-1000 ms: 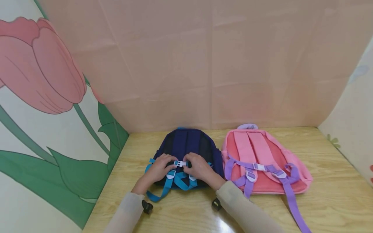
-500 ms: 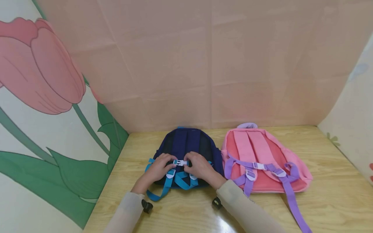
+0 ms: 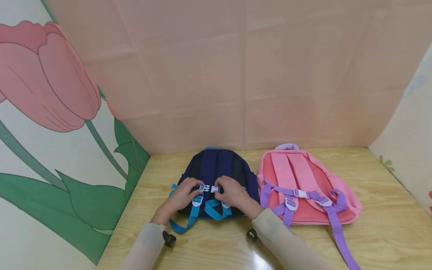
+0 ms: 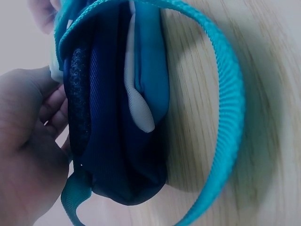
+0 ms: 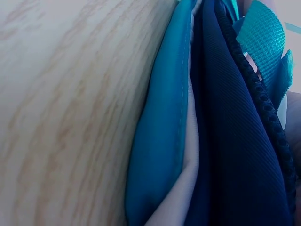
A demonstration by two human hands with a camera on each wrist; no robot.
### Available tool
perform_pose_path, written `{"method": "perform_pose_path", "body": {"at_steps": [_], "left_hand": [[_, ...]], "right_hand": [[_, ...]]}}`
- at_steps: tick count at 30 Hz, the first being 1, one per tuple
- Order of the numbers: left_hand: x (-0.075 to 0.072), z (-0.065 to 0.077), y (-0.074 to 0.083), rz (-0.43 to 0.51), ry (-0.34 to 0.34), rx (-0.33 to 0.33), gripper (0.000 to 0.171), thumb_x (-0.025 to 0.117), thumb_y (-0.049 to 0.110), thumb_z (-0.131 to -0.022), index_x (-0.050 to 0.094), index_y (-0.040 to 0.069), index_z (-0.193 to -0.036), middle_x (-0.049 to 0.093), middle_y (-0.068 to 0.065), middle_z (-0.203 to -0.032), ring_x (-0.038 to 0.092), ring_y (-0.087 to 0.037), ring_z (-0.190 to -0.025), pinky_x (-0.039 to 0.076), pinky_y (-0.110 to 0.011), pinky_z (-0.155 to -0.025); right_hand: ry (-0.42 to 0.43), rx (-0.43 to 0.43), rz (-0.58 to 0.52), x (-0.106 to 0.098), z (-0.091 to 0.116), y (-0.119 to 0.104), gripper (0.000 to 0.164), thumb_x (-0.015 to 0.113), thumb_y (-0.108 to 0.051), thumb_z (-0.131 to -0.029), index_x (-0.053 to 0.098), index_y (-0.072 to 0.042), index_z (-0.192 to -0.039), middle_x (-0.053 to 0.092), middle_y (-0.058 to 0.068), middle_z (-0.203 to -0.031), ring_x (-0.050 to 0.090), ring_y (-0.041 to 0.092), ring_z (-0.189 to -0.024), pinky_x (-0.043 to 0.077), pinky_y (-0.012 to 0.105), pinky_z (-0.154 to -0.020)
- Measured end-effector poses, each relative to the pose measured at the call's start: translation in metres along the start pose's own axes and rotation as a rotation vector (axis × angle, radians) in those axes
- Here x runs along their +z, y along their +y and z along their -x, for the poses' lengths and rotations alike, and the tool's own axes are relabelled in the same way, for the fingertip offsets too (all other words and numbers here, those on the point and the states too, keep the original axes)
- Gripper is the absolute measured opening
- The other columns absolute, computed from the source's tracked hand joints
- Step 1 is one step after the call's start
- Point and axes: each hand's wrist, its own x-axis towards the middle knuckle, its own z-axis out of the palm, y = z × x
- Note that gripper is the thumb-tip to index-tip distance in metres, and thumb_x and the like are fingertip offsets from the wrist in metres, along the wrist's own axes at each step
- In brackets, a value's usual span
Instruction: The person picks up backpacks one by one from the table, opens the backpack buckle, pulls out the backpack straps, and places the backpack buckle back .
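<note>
A navy blue backpack (image 3: pixel 216 161) lies on the table with its straps facing up. Over its middle, my left hand (image 3: pixel 182 193) pinches the pronged half of a white side-release buckle (image 3: pixel 206 188) on a blue strap. The buckle's socket half (image 3: pixel 214 189) is pinched in my right hand (image 3: pixel 233 191), with a small gap between the two halves. In the left wrist view, my left hand (image 4: pixel 28 136) is beside the backpack's edge (image 4: pixel 122 117), and a loop of blue webbing (image 4: pixel 228 108) hangs in front. The right wrist view mostly shows the backpack's side (image 5: pixel 240 141); only a sliver of my hand appears.
To the right, touching the navy one, lies a pink backpack (image 3: pixel 307 168) with purple straps and a fastened white buckle (image 3: pixel 300 193). One purple strap (image 3: pixel 341 236) trails towards the front of the wooden table (image 3: pixel 395 225). Behind stands a pinkish-brown backdrop (image 3: pixel 243 75).
The two buckle halves were joined a second ago, began parting by half a second ago, and are now apart. My right hand has shifted slightly to the right with the socket half.
</note>
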Motion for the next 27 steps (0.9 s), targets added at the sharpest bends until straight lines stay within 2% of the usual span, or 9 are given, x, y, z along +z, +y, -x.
{"method": "perform_pose_path", "body": {"at_steps": [6,13,23,27], "left_hand": [[-0.0027,0.0009,-0.0012,0.015,0.013,0.012,0.023,0.065,0.019,-0.1,0.067,0.012,-0.122,0.067,0.0,-0.116,0.056,-0.019,-0.108,0.048,-0.041,-0.093],[-0.0053,0.0021,0.0004,0.049,0.02,-0.004,0.023,0.064,0.02,-0.101,0.067,0.013,-0.122,0.067,-0.001,-0.117,0.056,-0.02,-0.11,0.048,-0.043,-0.095],[-0.0048,0.0009,0.0012,0.056,0.013,-0.022,0.023,0.065,0.022,-0.1,0.067,0.015,-0.122,0.067,0.003,-0.116,0.054,-0.015,-0.108,0.048,-0.04,-0.094],[-0.0038,0.0006,0.0024,0.043,0.021,-0.007,0.023,0.066,0.023,-0.1,0.068,0.014,-0.121,0.067,0.002,-0.115,0.054,-0.016,-0.105,0.048,-0.039,-0.092]], "right_hand": [[-0.016,-0.001,0.008,-0.001,-0.0008,-0.0001,0.014,0.077,-0.021,-0.088,0.069,-0.014,-0.097,0.06,-0.003,-0.09,0.053,0.014,-0.077,0.049,0.03,-0.071],[-0.017,-0.023,0.011,-0.0013,-0.0006,-0.0002,0.017,0.078,-0.024,-0.088,0.07,-0.013,-0.1,0.059,-0.002,-0.09,0.054,0.015,-0.079,0.05,0.031,-0.073],[0.048,-0.071,-0.024,-0.003,0.0009,-0.002,0.015,0.078,-0.021,-0.089,0.07,-0.013,-0.098,0.061,0.001,-0.091,0.057,0.015,-0.079,0.051,0.033,-0.074],[0.062,-0.085,-0.04,-0.0035,0.0015,-0.0035,0.017,0.077,-0.019,-0.089,0.07,-0.011,-0.102,0.062,0.001,-0.092,0.059,0.015,-0.081,0.052,0.034,-0.076]]}}
